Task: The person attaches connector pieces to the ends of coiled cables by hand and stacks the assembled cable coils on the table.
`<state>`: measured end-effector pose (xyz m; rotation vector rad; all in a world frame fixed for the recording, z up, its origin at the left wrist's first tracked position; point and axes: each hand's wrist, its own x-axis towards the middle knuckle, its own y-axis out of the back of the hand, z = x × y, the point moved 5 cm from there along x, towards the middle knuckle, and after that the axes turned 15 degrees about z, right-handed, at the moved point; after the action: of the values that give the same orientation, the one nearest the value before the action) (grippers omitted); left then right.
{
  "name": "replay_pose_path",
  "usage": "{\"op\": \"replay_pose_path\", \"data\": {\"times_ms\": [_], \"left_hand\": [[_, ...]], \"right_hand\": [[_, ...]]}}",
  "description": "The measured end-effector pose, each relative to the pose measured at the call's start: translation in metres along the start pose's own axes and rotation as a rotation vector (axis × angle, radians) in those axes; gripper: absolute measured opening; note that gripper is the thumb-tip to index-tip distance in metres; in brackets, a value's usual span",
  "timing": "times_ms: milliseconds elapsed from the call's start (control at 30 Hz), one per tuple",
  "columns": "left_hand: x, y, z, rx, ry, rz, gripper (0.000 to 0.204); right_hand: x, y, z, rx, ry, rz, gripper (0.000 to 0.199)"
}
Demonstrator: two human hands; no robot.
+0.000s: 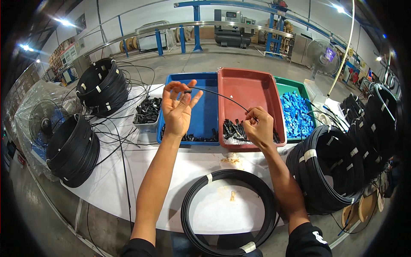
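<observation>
– What are the two hands doing above the white table (141, 171)?

– The left hand (177, 109) is raised over the blue plastic tray (205, 85), palm toward the camera, its thumb and forefinger pinched together on the end of a thin black cable (222, 96), where a small black fitting (188, 91) sits; the other fingers are spread apart. The right hand (258, 127) hangs over the near edge of the red plastic tray (250, 88), fingers curled tight around the same cable lower along its length.

– So where does the cable run?

– It arcs from the left fingertips across both trays down into the right fist.

– What lies around them?

– A heap of small black parts (234, 128) in the red tray just beside the right hand, blue clips (295, 112) in the green tray (287, 85), and a black coil bound with white tape (229, 212) flat on the table between the forearms. Larger taped black coils (332, 169) stand to the right, others (72, 150) to the left.
</observation>
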<state>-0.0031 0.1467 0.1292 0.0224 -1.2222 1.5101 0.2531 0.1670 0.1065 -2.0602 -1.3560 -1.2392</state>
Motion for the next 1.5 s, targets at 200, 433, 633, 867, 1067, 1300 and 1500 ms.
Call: {"op": "replay_pose_path", "data": {"times_ms": [200,433,633,867,1067,1300,1500], "left_hand": [[-0.004,-0.001,0.009,0.050,-0.176,0.033,0.035],[-0.015,-0.003,-0.004,0.127,-0.141,0.016,0.036],[-0.024,-0.002,-0.035,0.162,0.079,-0.067,0.040],[-0.013,0.067,-0.030,1.594,-0.080,-0.225,0.039],[-0.043,0.039,-0.069,1.536,-0.279,-0.608,0.044],[-0.042,0.046,-0.075,1.521,0.027,-0.516,0.047],[-0.043,0.034,-0.078,1.598,-0.095,-0.611,0.044]], "right_hand": [[-0.005,-0.006,0.001,-0.039,-0.039,-0.078,0.007],[-0.008,-0.013,-0.013,0.195,-0.126,-0.286,0.036],[-0.015,-0.020,-0.017,0.312,0.038,-0.285,0.028],[-0.010,-0.016,-0.009,0.361,-0.103,-0.130,0.022],[-0.016,-0.023,-0.008,0.307,-0.044,-0.184,0.020],[-0.018,-0.026,-0.013,0.267,-0.001,-0.222,0.019],[-0.016,-0.022,-0.014,0.224,-0.017,-0.262,0.017]]}}
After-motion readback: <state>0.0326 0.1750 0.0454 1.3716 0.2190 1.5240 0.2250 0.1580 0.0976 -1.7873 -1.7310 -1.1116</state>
